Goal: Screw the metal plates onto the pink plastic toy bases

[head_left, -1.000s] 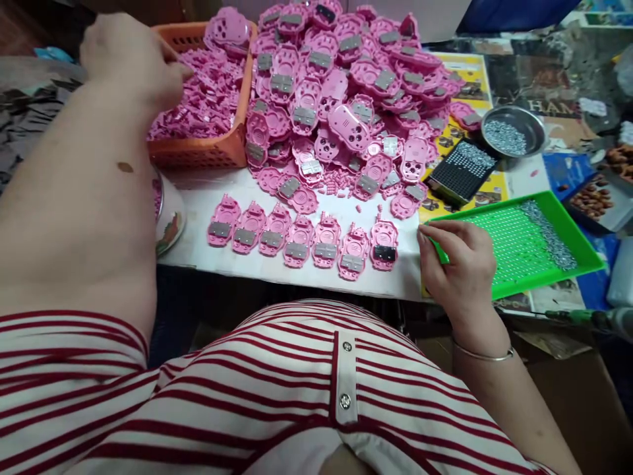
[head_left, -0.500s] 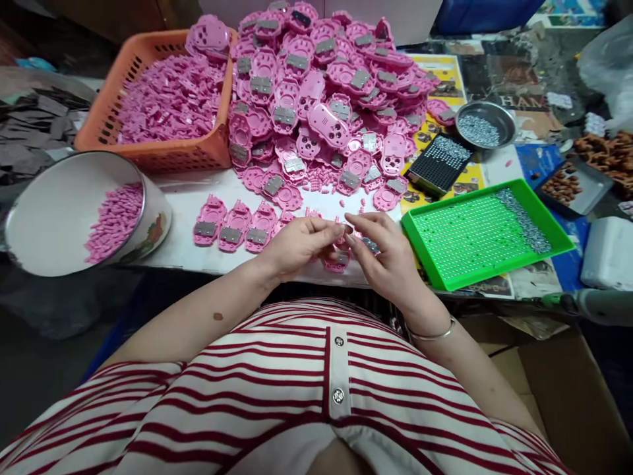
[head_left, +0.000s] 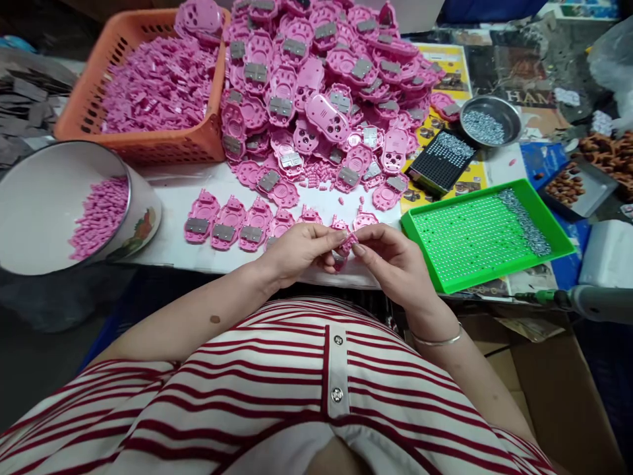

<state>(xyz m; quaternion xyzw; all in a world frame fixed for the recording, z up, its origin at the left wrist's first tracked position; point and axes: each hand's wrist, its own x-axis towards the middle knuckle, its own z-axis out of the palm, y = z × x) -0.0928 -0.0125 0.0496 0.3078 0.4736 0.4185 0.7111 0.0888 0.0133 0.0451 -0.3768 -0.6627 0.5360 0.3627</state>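
A small pink part (head_left: 350,242) is pinched between the fingertips of both hands, above the front edge of the white table (head_left: 173,254). My left hand (head_left: 305,251) closes on its left side, and my right hand (head_left: 390,257) grips its right side. Beneath and behind the hands runs a row of pink shells with grey metal plates (head_left: 225,224), several of them partly covered by my fingers. Behind the row rises a large heap of pink shells (head_left: 329,122). Small pink pieces (head_left: 316,175) lie at the foot of the heap.
An orange basket (head_left: 198,146) of pink pieces and a white bowl (head_left: 30,211) of pink pegs stand left. On the right are a green tray (head_left: 445,280) with metal pins, a black perforated tray (head_left: 435,168), a metal dish (head_left: 517,125) and a power tool (head_left: 598,303).
The small pink part now shows between the fingertips. My right hand's fingers have closed in around it. The view has shifted slightly.
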